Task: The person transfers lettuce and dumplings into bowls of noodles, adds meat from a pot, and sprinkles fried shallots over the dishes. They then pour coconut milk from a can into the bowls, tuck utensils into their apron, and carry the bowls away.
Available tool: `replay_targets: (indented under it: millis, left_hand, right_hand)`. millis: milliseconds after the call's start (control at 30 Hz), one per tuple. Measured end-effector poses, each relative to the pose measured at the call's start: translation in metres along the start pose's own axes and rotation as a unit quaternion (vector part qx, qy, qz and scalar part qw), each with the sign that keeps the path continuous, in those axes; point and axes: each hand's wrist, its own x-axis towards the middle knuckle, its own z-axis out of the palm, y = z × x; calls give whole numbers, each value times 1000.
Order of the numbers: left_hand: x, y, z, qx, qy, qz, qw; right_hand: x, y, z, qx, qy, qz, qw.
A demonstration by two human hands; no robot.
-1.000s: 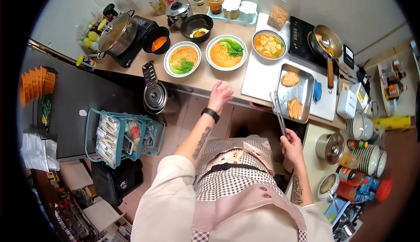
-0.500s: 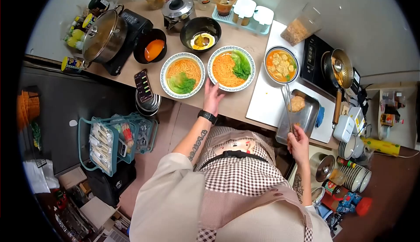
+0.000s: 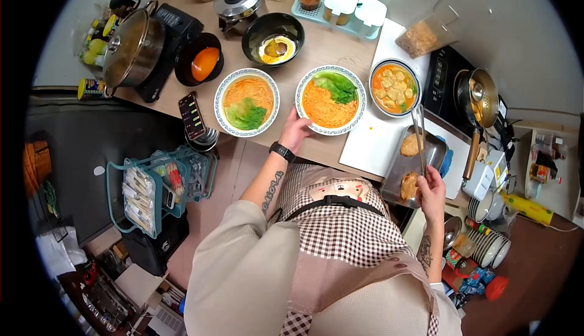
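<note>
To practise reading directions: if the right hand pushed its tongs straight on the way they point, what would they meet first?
The tongs in the right hand would likely meet the dumpling soup bowl beyond the metal tray; depth is unclear.

Lidded pot [image 3: 131, 47], phone [image 3: 192, 115], frying pan [image 3: 480, 96] along the counter [image 3: 328, 45]

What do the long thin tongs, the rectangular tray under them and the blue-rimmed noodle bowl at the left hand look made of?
Long thin tongs: likely bare metal, grey with a dull gleam. Rectangular tray: looks like brushed steel, silvery, softly reflecting. Blue-rimmed noodle bowl: probably glazed ceramic or melamine; white glossy rim with printed blue pattern, cannot tell which.
</note>
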Motion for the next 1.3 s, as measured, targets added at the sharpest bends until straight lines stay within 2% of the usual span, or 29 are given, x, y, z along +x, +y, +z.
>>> replay_targets:
  millis: [33, 67, 133, 200, 267, 333, 367, 433, 467, 500, 533, 600, 667, 767, 867, 1033, 1200, 1233, 1300]
  left_hand:
    - [-4, -8, -18, -29, 4, -25, 999]
    - [-14, -15, -37, -67, 15, 7, 998]
    - [15, -12, -3, -76, -15, 13, 997]
    - [8, 1, -2, -80, -8, 44, 996]
    - [-9, 25, -1, -79, 4, 39, 996]
    - [-19, 41, 8, -63, -13, 56, 996]
    - [-25, 52, 23, -54, -14, 53, 997]
    - [-33, 71, 39, -41, -18, 45, 998]
    - [-41, 74, 38, -44, -15, 40, 998]
    - [-38, 79, 49, -30, -19, 41, 999]
    - [-36, 83, 72, -15, -21, 36, 999]
    - [-30, 78, 100, -11, -38, 28, 999]
    - [-22, 74, 122, -16, -54, 22, 998]
    - [-4, 59, 148, -24, -77, 9, 997]
    - [19, 45, 184, -13, -97, -4, 995]
    - [46, 30, 230, 27, -120, -18, 992]
    - [66, 14, 248, 29, -137, -36, 990]
    - [67, 14, 252, 32, -138, -39, 989]
    - [69, 13, 258, 33, -140, -41, 989]
  right_hand:
    - [-2, 1, 4, 7, -5, 11, 1000]
    - [-1, 1, 6, 14, -11, 21, 1000]
    - [12, -10, -23, 20, 18, 4, 1000]
    - [27, -44, -38, -8, 31, -18, 999]
    - [44, -65, -66, -64, 87, -42, 993]
    - [71, -79, -116, -270, 161, -127, 941]
    - [78, -105, -128, -283, 188, -111, 934]
    - [114, -119, -159, -407, 232, -163, 868]
    - [127, -136, -160, -471, 231, -175, 833]
    - [149, -135, -171, -493, 236, -225, 807]
    - [165, -151, -177, -553, 206, -164, 790]
    - [192, -170, -180, -578, 172, -127, 788]
    - [217, -163, -172, -589, 146, -162, 778]
    - [255, -151, -165, -599, 129, -119, 781]
    - [257, -149, -170, -574, 127, -150, 795]
    - [230, -150, -191, -506, 138, -172, 834]
    - [163, -174, -197, -428, 117, -155, 883]
    - [145, -188, -187, -413, 101, -122, 897]
    - [134, -183, -175, -399, 67, -179, 897]
